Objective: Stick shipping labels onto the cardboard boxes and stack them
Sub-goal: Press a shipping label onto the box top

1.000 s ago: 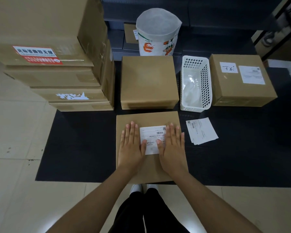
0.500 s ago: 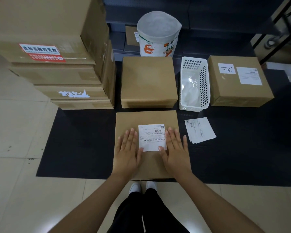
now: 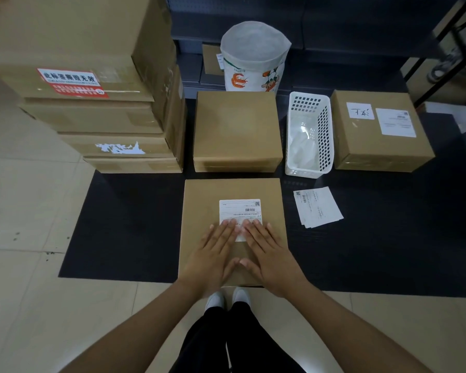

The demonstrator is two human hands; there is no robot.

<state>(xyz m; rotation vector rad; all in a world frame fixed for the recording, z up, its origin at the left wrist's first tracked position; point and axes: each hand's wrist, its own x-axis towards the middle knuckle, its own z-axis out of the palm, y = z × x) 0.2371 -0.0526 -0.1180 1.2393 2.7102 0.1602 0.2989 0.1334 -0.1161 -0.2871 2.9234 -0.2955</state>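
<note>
Both hands [image 3: 242,254] press flat on label [image 3: 240,214].

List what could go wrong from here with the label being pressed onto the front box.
1. Both hands, left and right, press only the near part of the label; its far edge may stay loose.
2. The fingers cover the label's lower text, hiding creases.
3. The loose labels beside the box could be swept off the dark mat.
</note>
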